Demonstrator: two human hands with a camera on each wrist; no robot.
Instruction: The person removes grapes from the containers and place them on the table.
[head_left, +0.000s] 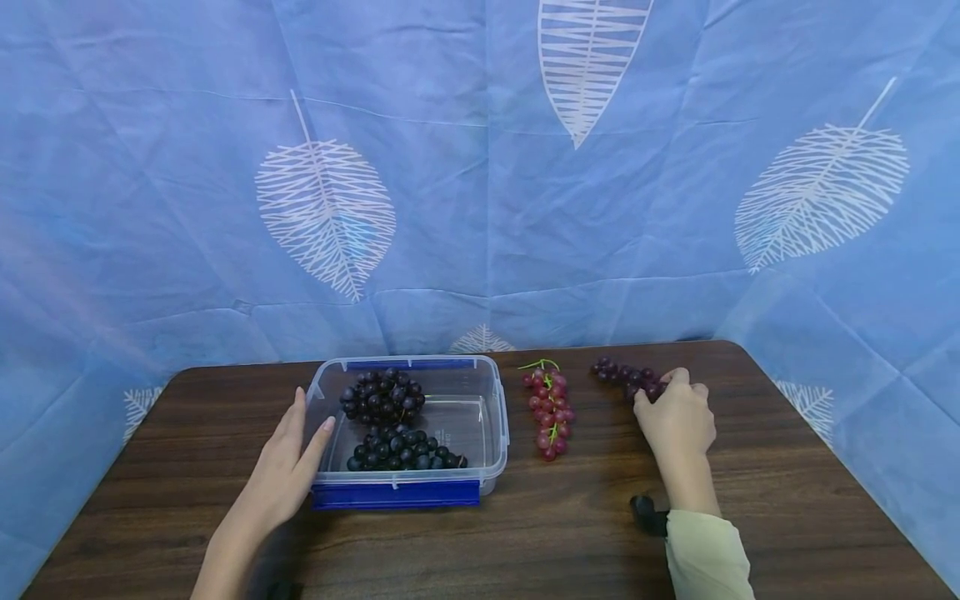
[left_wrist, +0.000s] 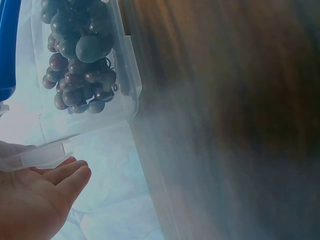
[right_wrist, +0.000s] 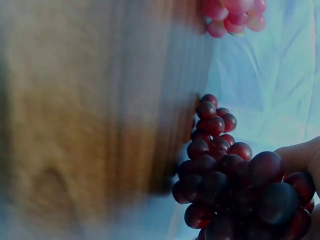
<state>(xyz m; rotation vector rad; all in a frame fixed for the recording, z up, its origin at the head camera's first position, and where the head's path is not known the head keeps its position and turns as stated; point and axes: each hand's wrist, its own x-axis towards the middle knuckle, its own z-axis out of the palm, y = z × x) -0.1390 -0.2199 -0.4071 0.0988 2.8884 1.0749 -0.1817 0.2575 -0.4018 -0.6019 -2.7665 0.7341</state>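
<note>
Right hand grips a dark bunch while left steadies the box

Behind everything hangs a light-blue cloth backdrop printed with white leaves (head_left: 465,242), and in front of it stands a dark-brown wood-grain table (head_left: 540,533). On the table sits a clear plastic rectangular box with blue latches (head_left: 492,417), lidless. The left hand (head_left: 288,462) rests at its left end, fingers straight and thumb spread wide over the rim. The right hand (head_left: 678,417) is narrowed, fingers curled round the near end of a dark red-purple bunch of round grapes (head_left: 628,377), which lies at the table's far right.

Inside the box are a rounded black-purple grape bunch (head_left: 382,397) and, nearer the person, a blue-black grape bunch (head_left: 405,450). Between box and right hand, untouched, lies a long pinkish-red grape bunch with green stems (head_left: 551,408).

The step in hand seems to be taking hold of the dark red-purple bunch; lifting it would call for a secure pinch (the narrow far end could trail and drag) and clearance over the pinkish-red one.

Smallest of all, faint moulded lettering (head_left: 447,437) marks the box floor, too small to read; no brand is legible.
</note>
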